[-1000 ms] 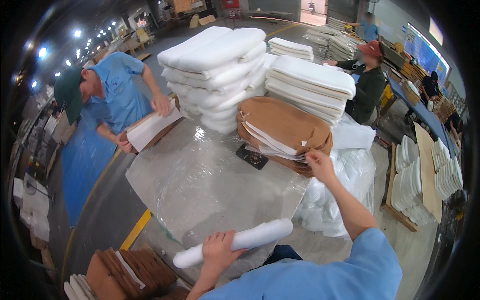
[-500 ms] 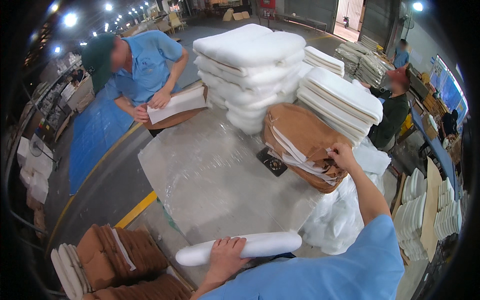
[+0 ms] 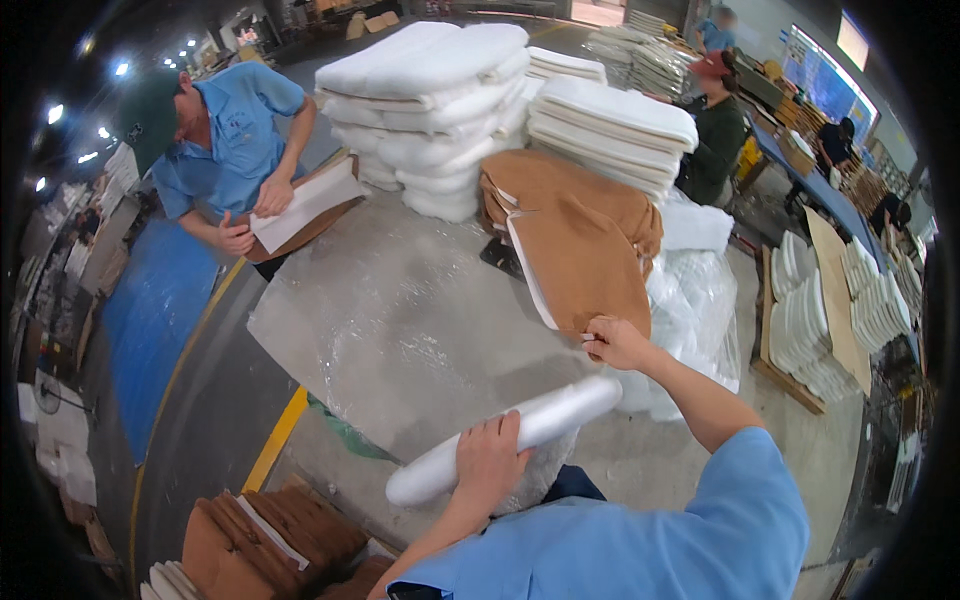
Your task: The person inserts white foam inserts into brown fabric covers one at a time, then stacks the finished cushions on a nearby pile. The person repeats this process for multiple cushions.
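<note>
My left hand (image 3: 490,462) is wrapped over a long white padded cushion (image 3: 578,408), which lies tilted across the near edge of the table, its right end raised. Closed in a pinch, my right hand (image 3: 618,343) holds the near corner of a brown fabric cover (image 3: 585,262) with a white strip along its left edge. The cover stretches from the brown fabric pile (image 3: 560,178) towards me, over the table. Beside the pile, a dark flat object (image 3: 500,257) is partly hidden by the cover.
Tall stacks of white padding (image 3: 425,65) and folded white pads (image 3: 610,120) stand at the table's far side. A co-worker (image 3: 235,135) handles a brown and white piece at left. Brown covers (image 3: 270,535) are stacked lower left; clear plastic (image 3: 690,320) hangs at right.
My right hand has drawn one brown cover from the pile towards me and left. The white cushion has tilted, its right end lifting, with my left hand still on it. The view has shifted.
</note>
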`<state>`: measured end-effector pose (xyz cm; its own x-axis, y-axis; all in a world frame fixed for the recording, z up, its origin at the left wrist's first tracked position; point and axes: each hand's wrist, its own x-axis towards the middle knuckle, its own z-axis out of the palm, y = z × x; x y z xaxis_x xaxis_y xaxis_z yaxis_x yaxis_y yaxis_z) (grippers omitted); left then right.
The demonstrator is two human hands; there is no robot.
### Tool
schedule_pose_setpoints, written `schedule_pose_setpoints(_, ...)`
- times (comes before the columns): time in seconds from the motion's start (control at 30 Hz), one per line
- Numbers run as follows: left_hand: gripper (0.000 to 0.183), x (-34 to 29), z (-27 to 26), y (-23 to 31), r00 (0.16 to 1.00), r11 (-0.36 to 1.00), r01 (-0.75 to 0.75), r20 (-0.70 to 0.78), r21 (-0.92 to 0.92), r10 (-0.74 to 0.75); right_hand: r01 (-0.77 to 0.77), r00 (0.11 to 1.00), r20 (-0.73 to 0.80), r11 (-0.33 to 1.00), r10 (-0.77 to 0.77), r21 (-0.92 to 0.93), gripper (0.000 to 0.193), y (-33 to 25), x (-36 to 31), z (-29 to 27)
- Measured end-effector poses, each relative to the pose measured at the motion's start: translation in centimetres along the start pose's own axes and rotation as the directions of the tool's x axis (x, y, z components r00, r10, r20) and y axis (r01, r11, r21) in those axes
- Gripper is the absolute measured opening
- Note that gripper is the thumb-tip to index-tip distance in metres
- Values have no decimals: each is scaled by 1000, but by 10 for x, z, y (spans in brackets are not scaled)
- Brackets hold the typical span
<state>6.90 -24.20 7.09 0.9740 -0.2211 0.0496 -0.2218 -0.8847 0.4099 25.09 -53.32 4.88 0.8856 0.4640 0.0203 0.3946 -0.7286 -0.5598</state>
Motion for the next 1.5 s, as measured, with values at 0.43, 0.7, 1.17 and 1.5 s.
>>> schedule_pose_setpoints(0.43, 49, -15, 13, 11, 997, 998, -39, -61, 42, 42, -290, 957, 71, 930, 282, 227, 28, 44, -49, 29)
schedule_pose_setpoints(0.7, 56, -28, 20, 13, 994, 994, -83, -67, 66, 87, -128, 990, 107, 881, 88, 456, 30, 8, 17, 49)
schedule_pose_setpoints(1.17, 60, -35, 17, 17, 998, 998, -62, 2, 5, 62, 146, 989, 14, 950, -148, -276, 33, 56, -85, 32)
schedule_pose_setpoints(1.5, 54, -9, 4, -9, 994, 998, -71, 80, 2, 70, 200, 974, -140, 968, -179, 149, 30, 13, -6, -24)
